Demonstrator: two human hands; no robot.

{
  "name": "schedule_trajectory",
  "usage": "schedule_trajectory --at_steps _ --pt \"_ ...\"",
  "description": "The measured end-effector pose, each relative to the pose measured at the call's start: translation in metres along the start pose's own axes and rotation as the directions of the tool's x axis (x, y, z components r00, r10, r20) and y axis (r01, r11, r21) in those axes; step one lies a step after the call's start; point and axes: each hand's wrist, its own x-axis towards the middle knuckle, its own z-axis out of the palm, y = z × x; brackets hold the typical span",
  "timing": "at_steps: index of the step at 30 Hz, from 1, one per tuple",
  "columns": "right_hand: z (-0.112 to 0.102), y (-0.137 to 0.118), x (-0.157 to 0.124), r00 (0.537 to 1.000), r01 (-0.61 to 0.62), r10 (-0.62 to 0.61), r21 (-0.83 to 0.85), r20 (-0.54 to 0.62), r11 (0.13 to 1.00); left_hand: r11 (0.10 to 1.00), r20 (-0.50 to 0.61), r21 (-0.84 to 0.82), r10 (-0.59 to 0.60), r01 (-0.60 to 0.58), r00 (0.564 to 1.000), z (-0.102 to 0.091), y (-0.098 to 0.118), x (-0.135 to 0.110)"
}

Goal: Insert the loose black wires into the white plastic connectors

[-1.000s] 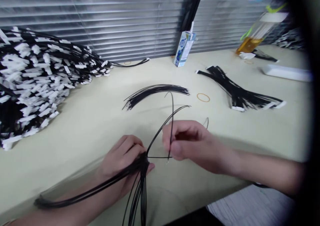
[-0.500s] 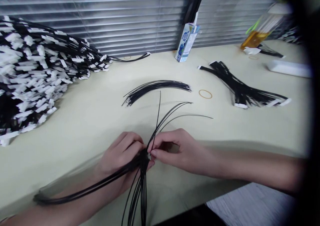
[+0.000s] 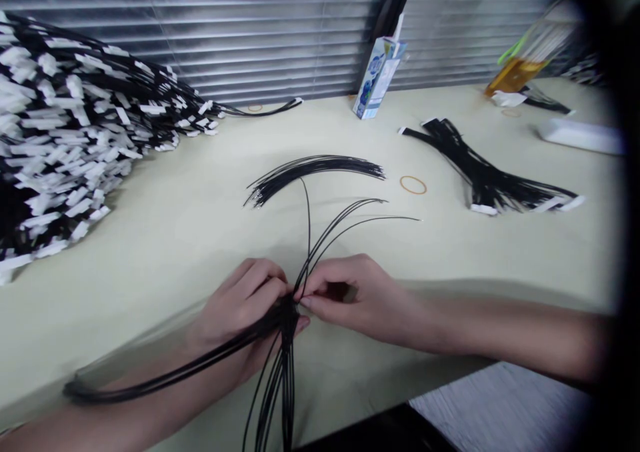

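Note:
My left hand is closed around a bunch of thin black wires near the table's front edge. Some of these wires trail back over my left forearm, some hang down, and several fan out away from me. With thumb and forefinger together, my right hand pinches a single black wire where it meets the bunch at my left fingertips. The joint where the wires come together is mostly hidden by fingers. Beyond the hands lies a loose bundle of cut black wires.
A large heap of black cables with white connectors fills the left side. Further right are a rubber band, a bundle of cables with white connectors, a blue drink carton, a container of amber liquid and a white object.
The pinched wire's far end has swung left and now bows. My right fingers have moved slightly closer to the bunch. The whole view has shifted a little.

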Motion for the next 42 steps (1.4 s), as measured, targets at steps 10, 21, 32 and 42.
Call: schedule_trajectory --at_steps 10,21,32,42 --pt "-0.0001 0.0028 -0.0017 0.999 0.028 -0.029 -0.041 -0.027 0.999 0.999 -0.002 0.029 0.042 -0.042 0.999 -0.0015 0.0008 0.0027" --pt "0.0006 -0.0001 -0.0013 0.983 0.167 -0.177 -0.157 -0.050 0.973 0.999 -0.011 0.015 0.029 -0.029 1.000 0.0005 0.0015 0.0001" --pt "-0.0002 0.0031 0.0001 0.930 0.347 -0.368 -0.313 -0.007 0.884 1.000 0.012 -0.006 0.029 -0.029 1.000 -0.0007 0.0006 -0.0006" --pt "0.0017 0.0043 0.0004 0.918 0.393 -0.379 -0.391 0.114 0.832 0.999 0.011 0.010 0.040 -0.040 0.999 -0.0027 0.0028 0.0029"
